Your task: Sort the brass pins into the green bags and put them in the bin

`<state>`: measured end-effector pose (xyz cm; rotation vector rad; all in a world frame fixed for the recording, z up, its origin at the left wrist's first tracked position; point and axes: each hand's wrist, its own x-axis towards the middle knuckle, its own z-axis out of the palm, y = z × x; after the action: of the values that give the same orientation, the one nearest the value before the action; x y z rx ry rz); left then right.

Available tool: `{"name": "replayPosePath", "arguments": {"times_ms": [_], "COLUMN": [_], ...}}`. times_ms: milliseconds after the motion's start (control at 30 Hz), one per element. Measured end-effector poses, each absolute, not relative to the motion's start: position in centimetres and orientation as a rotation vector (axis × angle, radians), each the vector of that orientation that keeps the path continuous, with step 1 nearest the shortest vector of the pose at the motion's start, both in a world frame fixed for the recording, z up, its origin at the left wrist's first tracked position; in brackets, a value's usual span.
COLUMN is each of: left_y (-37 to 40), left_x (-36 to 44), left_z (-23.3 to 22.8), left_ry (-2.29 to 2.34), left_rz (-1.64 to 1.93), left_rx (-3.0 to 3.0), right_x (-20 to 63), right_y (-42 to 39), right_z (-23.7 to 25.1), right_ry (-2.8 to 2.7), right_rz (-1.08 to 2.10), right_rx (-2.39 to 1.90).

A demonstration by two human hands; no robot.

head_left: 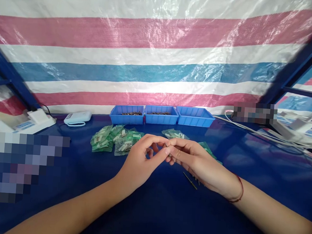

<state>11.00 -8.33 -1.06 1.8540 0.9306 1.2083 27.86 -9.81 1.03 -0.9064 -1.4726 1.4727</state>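
Where the 2 hands meet above the blue table [248, 166], a tiny metal part [169, 155] sits right at the fingertips, just below the point where the left thumb and forefinger touch the right ones. The left hand [139, 162] has its thumb and forefinger curled into a ring, tips together and meeting the right fingertips at the part; the other fingers [150, 153] are folded loosely under. The right hand [195, 162] lies palm toward the left, fingers close together, tips pinched at the same spot; whether the part is clamped by 1 hand or both cannot be told, it is too small. A red cord [239, 190] circles the right wrist. On the table under the right hand lie a few thin pins [190, 180], touching the cloth and apart from the fingers. Beyond the hands lie clear-green bags [111, 139] of small parts in a loose heap, with more [174, 134] further right. Behind them stand 3 blue bins [161, 114] side by side, the left 2 holding dark small pieces. A white device [78, 118] sits to the left, white cables [264, 133] run off right, and a striped tarp [150, 41] hangs behind.
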Motion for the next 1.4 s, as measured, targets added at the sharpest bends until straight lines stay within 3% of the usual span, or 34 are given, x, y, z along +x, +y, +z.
{"name": "replayPosePath", "arguments": {"times_ms": [300,400,567,800,900,1000,1167,1400], "left_y": [-8.2,-8.1,-7.7,-6.9,-6.7,-6.6,-6.4,-6.6], "left_x": [10.8,10.8,10.8,10.5,10.4,10.4,10.3,10.5], "left_z": [-1.0,-0.8,-1.4,-2.2,-2.3,-2.4,-2.6,-2.3], "left_ry": [0.911,0.961,1.070,1.165,1.148,1.146,1.166,1.205], "left_rz": [1.294,1.288,1.154,1.048,1.021,1.008,0.961,0.946], "left_rx": [1.871,1.853,1.862,1.851,1.874,1.874,1.869,1.911], "right_x": [27.6,27.6,27.8,29.4,30.3,31.1,31.7,31.3], "right_y": [-10.0,-10.0,-9.4,-2.1,1.0,0.5,-4.8,-7.5], "right_z": [0.6,0.4,0.6,3.2,3.7,3.0,1.3,-0.4], "right_ry": [-1.214,-1.241,-1.456,-1.674,-1.915,-2.136,-2.572,-2.685], "right_rz": [1.676,1.591,1.077,0.034,-0.120,-0.116,0.176,0.055], "right_rx": [-0.945,-0.974,-1.041,-1.035,-1.115,-1.192,-1.169,-1.318]}}
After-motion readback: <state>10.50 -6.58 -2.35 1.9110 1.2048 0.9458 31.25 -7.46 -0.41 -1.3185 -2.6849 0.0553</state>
